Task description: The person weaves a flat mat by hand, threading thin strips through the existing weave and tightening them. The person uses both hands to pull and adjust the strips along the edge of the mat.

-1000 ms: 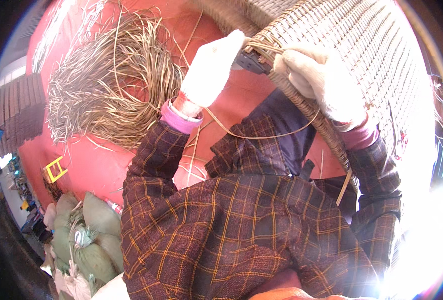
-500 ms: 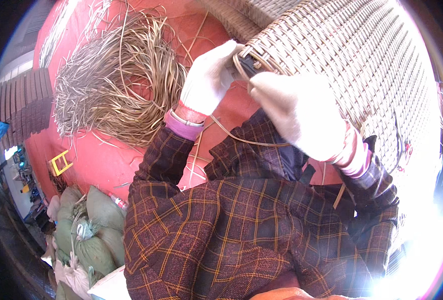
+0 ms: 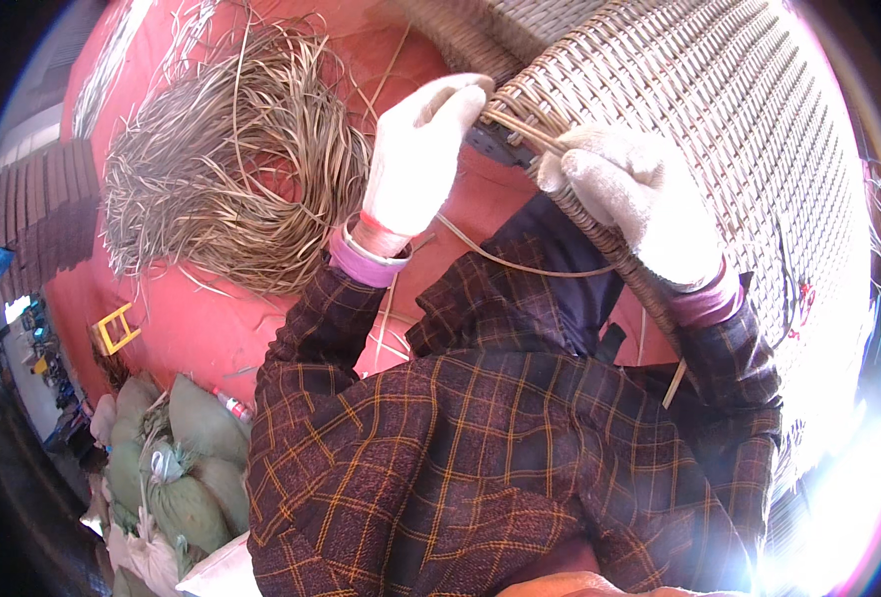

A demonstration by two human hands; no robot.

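A woven wicker panel (image 3: 729, 129) in beige-brown fills the upper right, its corner turned toward me. My white-gloved left hand (image 3: 422, 154) is closed at that corner, fingertips pinched on the wicker strands (image 3: 525, 129) there. On the same strands, a short way to the right, my gloved right hand (image 3: 639, 194) is also closed, its thumb and fingers pressed together along the panel's edge. A dark frame piece (image 3: 500, 147) shows just below the strands. One long loose strand (image 3: 520, 267) curves from near my left wrist across to the panel's edge under my right hand.
A big heap of loose wicker strands (image 3: 231, 169) lies on the red cloth (image 3: 201, 323) at the left. Green stuffed sacks (image 3: 192, 497) sit at the lower left, near a small yellow frame (image 3: 117, 329). More woven work (image 3: 550, 22) stands behind the panel.
My right hand has moved right and slightly down, away from the left, drawing strands straight between them. The left hand's fingers have closed in at the corner. The panel has tilted slightly.
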